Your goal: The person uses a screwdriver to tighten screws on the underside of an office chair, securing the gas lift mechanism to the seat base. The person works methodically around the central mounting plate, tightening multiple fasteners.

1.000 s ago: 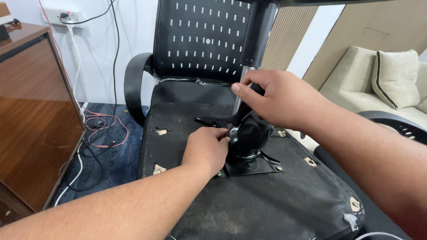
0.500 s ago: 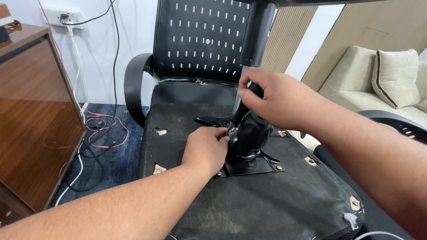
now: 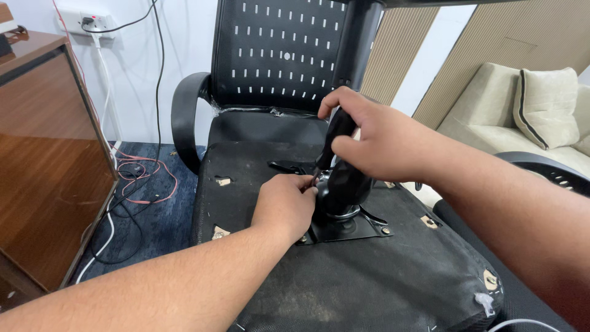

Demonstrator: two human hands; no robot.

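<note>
Two bare hands work at the underside of an overturned office chair seat (image 3: 369, 276), whose dusty black fabric faces up and fills the middle of the view. The left hand (image 3: 284, 206) rests on the seat bottom just beside the black tilt mechanism (image 3: 342, 184), its fingers curled together and pinched on something small and thin at the mechanism's left side; what exactly it pinches is too small to tell. The right hand (image 3: 375, 138) comes in from the right and is clamped around a black lever (image 3: 337, 132) that rises tilted from the top of the mechanism, thumb on the near side and fingers wrapped over the far side. The mechanism sits on a flat black mounting plate (image 3: 356, 229) fixed to the middle of the seat bottom, with a bolt head showing at its right corner.

Behind the seat stands the chair's perforated black backrest (image 3: 276, 52), with a curved black armrest (image 3: 183, 117) at its left. A brown wooden cabinet (image 3: 43, 166) stands at the far left. Red, white and black cables (image 3: 132, 178) lie on the blue carpet between cabinet and chair, running up to a wall socket (image 3: 86, 23). A beige sofa with a cushion (image 3: 544, 101) is at the right, well apart from the hands.
</note>
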